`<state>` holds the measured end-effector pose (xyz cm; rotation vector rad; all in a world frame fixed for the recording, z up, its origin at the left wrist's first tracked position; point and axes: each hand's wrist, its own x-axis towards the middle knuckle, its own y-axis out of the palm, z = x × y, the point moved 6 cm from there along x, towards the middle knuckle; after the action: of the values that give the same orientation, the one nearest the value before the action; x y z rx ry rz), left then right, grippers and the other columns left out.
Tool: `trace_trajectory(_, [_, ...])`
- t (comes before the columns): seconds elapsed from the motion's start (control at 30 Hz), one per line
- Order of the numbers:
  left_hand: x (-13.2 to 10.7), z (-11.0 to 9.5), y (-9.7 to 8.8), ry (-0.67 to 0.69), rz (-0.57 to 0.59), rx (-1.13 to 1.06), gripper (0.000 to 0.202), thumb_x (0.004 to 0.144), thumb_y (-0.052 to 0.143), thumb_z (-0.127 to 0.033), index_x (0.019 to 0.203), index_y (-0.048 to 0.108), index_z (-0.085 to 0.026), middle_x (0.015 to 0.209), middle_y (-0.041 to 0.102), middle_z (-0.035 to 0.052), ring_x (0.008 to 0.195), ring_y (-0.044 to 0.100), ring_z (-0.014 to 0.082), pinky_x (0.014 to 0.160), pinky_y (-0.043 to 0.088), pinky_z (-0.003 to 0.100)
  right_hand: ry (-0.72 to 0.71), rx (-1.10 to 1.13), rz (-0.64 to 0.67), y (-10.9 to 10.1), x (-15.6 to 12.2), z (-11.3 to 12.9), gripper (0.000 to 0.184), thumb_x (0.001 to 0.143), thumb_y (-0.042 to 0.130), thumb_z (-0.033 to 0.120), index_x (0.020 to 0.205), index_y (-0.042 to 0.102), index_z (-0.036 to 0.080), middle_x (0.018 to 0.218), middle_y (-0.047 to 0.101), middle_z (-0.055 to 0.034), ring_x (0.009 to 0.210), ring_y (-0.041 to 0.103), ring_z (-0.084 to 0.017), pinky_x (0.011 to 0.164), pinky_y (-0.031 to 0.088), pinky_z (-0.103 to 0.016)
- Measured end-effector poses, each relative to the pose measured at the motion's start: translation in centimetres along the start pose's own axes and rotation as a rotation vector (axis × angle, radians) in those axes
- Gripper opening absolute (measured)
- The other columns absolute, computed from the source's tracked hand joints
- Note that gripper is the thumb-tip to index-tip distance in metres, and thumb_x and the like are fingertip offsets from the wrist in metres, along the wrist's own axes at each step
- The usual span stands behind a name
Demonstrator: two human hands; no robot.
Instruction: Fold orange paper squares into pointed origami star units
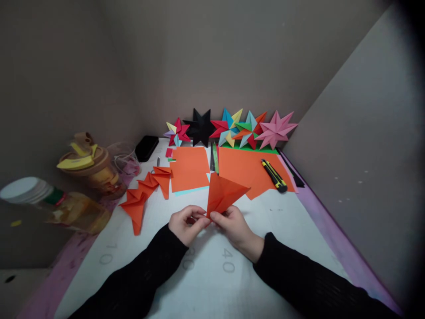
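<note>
An orange folded paper piece [224, 192], roughly kite-shaped with creases across it, is held up over the white mat [206, 288]. My right hand [234, 226] pinches its lower corner, thumb in front and fingers behind. At the same corner, on the left edge, my left hand [189, 221] closes thumb and fingertips on the paper. To the left lie several finished orange folded units [134, 206], overlapping in a slanting row. A stack of orange paper squares [190, 168] rests behind my hands.
Larger orange sheets [239, 164] carry a yellow-and-black utility knife [274, 176]. Several paper stars [201, 127] lean on the back wall. At left stand a lidded tumbler [96, 170], a bottle [76, 210] and a clear cup [124, 157], near a black phone-like object [147, 148].
</note>
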<state>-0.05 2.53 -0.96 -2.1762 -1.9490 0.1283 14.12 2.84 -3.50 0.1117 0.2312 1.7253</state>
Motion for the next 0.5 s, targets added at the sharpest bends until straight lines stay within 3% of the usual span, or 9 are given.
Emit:
trace_trajectory(0.1, [0.03, 0.19, 0.41, 0.0, 0.049, 0.096, 0.017, 0.072, 0.063, -0.031, 0.073, 0.067, -0.015, 0.061, 0.066, 0.0017, 0.048, 0.054, 0.0101, 0.047, 0.043, 0.02, 0.042, 0.079, -0.048, -0.29, 0.19, -0.45, 0.026, 0.074, 0.067, 0.037, 0.064, 0.059, 0.014, 0.051, 0.055, 0.0019, 0.044, 0.045, -0.008, 0.044, 0.035, -0.02])
trace_trajectory(0.3, [0.14, 0.43, 0.85, -0.007, 0.1, 0.193, 0.021, 0.076, 0.058, -0.032, 0.068, 0.066, -0.015, 0.053, 0.057, -0.0021, 0.045, 0.044, 0.0079, 0.042, 0.032, 0.018, 0.032, 0.103, -0.093, -0.59, 0.44, -0.29, 0.026, 0.073, 0.068, 0.036, 0.063, 0.059, 0.014, 0.051, 0.056, 0.0012, 0.045, 0.048, -0.009, 0.046, 0.037, -0.021])
trace_trajectory(0.5, [0.05, -0.13, 0.78, 0.024, 0.094, 0.228, 0.02, 0.077, 0.054, -0.029, 0.067, 0.063, -0.015, 0.054, 0.056, -0.0025, 0.044, 0.039, 0.0073, 0.042, 0.029, 0.018, 0.111, 0.117, 0.011, 0.2, 0.22, -0.57, 0.027, 0.073, 0.069, 0.036, 0.062, 0.059, 0.013, 0.051, 0.055, 0.0018, 0.042, 0.043, -0.007, 0.041, 0.03, -0.019])
